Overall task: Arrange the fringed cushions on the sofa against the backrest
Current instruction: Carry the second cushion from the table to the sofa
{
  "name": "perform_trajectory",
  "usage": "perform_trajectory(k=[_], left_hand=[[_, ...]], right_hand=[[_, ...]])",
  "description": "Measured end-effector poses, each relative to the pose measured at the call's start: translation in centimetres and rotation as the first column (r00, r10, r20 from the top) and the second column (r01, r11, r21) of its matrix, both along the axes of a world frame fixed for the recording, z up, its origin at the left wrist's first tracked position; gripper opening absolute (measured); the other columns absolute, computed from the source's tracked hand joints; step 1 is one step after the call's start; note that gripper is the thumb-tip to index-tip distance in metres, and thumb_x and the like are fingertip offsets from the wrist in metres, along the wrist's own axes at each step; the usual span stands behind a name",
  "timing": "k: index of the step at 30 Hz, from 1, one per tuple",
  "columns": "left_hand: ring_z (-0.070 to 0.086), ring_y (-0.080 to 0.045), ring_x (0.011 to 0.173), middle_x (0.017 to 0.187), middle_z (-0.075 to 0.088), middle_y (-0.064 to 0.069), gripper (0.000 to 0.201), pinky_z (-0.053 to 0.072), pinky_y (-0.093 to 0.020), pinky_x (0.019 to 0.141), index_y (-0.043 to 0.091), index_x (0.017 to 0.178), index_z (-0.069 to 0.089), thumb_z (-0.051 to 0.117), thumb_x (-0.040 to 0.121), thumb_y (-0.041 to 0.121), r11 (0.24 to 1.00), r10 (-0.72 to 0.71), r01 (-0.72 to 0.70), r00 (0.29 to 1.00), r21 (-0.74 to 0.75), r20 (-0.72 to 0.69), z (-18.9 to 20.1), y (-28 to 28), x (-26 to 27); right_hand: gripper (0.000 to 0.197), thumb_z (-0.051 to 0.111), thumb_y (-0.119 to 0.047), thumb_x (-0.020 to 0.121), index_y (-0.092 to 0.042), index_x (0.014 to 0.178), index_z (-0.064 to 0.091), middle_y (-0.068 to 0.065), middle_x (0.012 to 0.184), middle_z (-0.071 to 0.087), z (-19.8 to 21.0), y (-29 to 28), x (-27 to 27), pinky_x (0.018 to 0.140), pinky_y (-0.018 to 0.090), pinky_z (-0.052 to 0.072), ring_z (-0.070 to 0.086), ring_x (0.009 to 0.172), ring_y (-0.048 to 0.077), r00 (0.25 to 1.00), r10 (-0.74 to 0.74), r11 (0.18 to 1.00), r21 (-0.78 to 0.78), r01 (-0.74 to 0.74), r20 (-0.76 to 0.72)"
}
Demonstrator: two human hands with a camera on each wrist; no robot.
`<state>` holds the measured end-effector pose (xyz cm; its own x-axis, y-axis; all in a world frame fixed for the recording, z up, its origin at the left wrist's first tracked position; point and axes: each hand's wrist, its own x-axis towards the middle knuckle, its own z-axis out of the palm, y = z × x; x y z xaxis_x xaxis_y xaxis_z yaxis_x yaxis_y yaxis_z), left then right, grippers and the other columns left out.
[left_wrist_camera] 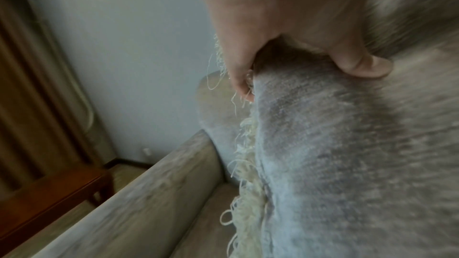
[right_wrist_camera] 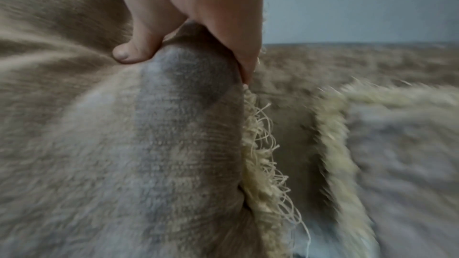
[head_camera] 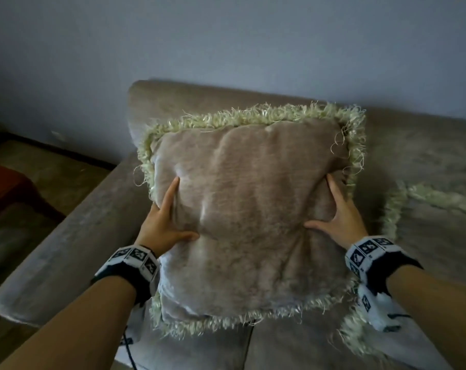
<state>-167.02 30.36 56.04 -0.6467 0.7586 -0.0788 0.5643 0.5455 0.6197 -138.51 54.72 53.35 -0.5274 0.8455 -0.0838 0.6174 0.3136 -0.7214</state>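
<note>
Taupe velvet cushion with pale yellow fringe (head_camera: 247, 217) stands tilted at the beige sofa (head_camera: 66, 236) corner, pinched at its sides by left hand (head_camera: 162, 222) and right hand (head_camera: 341, 212). Placement is under way; next, press it back flush against the backrest (head_camera: 151, 102). 1 more fringed cushion (head_camera: 440, 198) lies flat just beside it.

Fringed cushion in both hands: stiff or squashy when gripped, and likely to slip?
Probably squashy: the fringed cushion dents and creases under the left hand and right hand. Likely light for its size, since it is held only at its side edges. Slipping looks unlikely: each thumb sinks into the plush cover, though the loose fringe could snag fingers.
</note>
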Motion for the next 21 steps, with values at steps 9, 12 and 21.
perform_trajectory(k=[9, 12, 21], left_hand=[[0.043, -0.033, 0.120, 0.141, 0.038, -0.013, 0.129, 0.044, -0.047, 0.097, 0.060, 0.138, -0.008, 0.087, 0.053, 0.042, 0.959, -0.281, 0.277, 0.956, -0.056, -0.084, -3.6, 10.0, 2.4], [0.042, -0.031, 0.118, 0.141, 0.037, -0.013, 0.129, 0.043, -0.046, 0.096, 0.057, 0.140, -0.005, 0.088, 0.053, 0.037, 0.953, -0.302, 0.299, 0.950, -0.051, -0.077, -5.6, 11.4, 3.3], [0.031, -0.034, 0.134, 0.148, 0.030, -0.014, 0.131, 0.037, -0.050, 0.105, 0.045, 0.145, 0.002, 0.091, 0.051, 0.024, 0.972, -0.231, 0.232, 0.972, -0.034, 0.034, -12.9, 13.2, 6.4]], right_hand=[[0.121, 0.089, -0.022, 0.057, -0.042, 0.148, 0.011, 0.006, 0.157, 0.016, -5.7, 0.9, 7.9, 0.110, 0.029, 0.021, 0.024, 0.142, 0.023, 0.947, -0.300, 0.953, -0.095, 0.289, -0.120], [0.123, 0.090, -0.024, 0.056, -0.042, 0.147, 0.010, 0.004, 0.158, 0.014, -8.1, 1.1, 9.1, 0.115, 0.035, 0.021, 0.020, 0.144, 0.022, 0.940, -0.325, 0.943, -0.111, 0.314, -0.101], [0.119, 0.088, -0.024, 0.059, -0.048, 0.145, 0.010, 0.006, 0.155, 0.018, -11.7, 3.9, 11.7, 0.110, 0.038, 0.031, 0.027, 0.141, 0.026, 0.959, -0.283, 0.946, -0.174, 0.273, -0.031]])
